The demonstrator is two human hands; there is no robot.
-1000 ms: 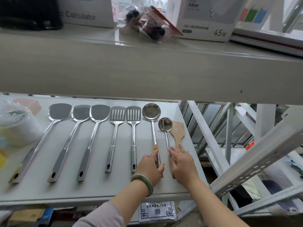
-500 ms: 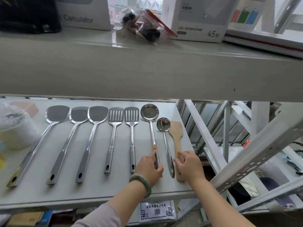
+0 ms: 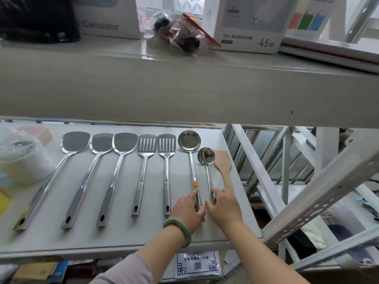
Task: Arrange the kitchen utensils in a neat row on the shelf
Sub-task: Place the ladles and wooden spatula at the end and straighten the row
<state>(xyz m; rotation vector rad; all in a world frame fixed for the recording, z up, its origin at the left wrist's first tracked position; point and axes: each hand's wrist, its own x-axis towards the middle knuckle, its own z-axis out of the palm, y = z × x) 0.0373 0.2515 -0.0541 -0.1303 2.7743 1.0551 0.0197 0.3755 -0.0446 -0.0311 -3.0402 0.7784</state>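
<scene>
Steel utensils lie side by side on the grey shelf (image 3: 123, 240), handles toward me. From the left: three solid turners (image 3: 74, 141), (image 3: 102, 142), (image 3: 125, 141), two slotted turners (image 3: 147, 143), (image 3: 166, 143), a large ladle (image 3: 189, 140) with an orange band, a small ladle (image 3: 206, 155), and a wooden spatula (image 3: 223, 160) at the right edge. My left hand (image 3: 187, 210), with a green bangle, rests on the large ladle's handle end. My right hand (image 3: 224, 206) has its fingers on the small ladle's handle and covers the wooden spatula's handle end.
A plastic-wrapped white tub (image 3: 22, 160) and a pink block (image 3: 39, 134) stand at the shelf's left. The upper shelf (image 3: 184, 89) overhangs, carrying boxes (image 3: 250, 23) and a bagged item (image 3: 178, 31). White rack struts (image 3: 307, 203) cross the space to the right.
My right hand slid left from the wooden spatula's handle onto the small ladle's handle. My left hand stayed on the large ladle's handle.
</scene>
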